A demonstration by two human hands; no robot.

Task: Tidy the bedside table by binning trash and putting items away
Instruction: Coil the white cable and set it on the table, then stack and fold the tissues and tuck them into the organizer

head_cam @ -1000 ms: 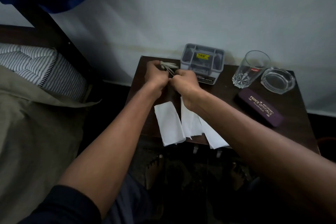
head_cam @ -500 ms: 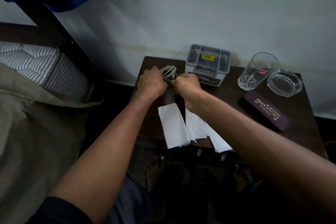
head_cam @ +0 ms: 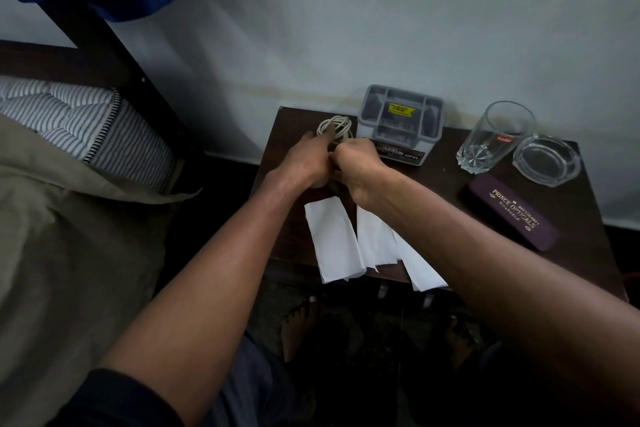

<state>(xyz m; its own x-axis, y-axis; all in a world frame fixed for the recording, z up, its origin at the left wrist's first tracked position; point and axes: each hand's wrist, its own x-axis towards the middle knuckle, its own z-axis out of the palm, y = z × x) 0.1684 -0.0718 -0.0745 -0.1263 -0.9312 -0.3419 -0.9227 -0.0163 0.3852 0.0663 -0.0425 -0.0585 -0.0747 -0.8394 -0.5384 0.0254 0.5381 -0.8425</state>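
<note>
Close together at the back of the bedside table point(head_cam: 585, 218), the left hand point(head_cam: 306, 163) and right hand point(head_cam: 356, 163) pinch a coiled white cable point(head_cam: 334, 126), fingers clamped (loops could spring loose if either grip slackens); white paper strips point(head_cam: 334, 239) overhang the front edge and could slide off

Off-white coiled cable point(head_cam: 335, 127), grey organizer box point(head_cam: 400, 123), white papers point(head_cam: 334, 239), purple spectacle case point(head_cam: 510, 211), blue-striped mattress point(head_cam: 93, 121).
</note>
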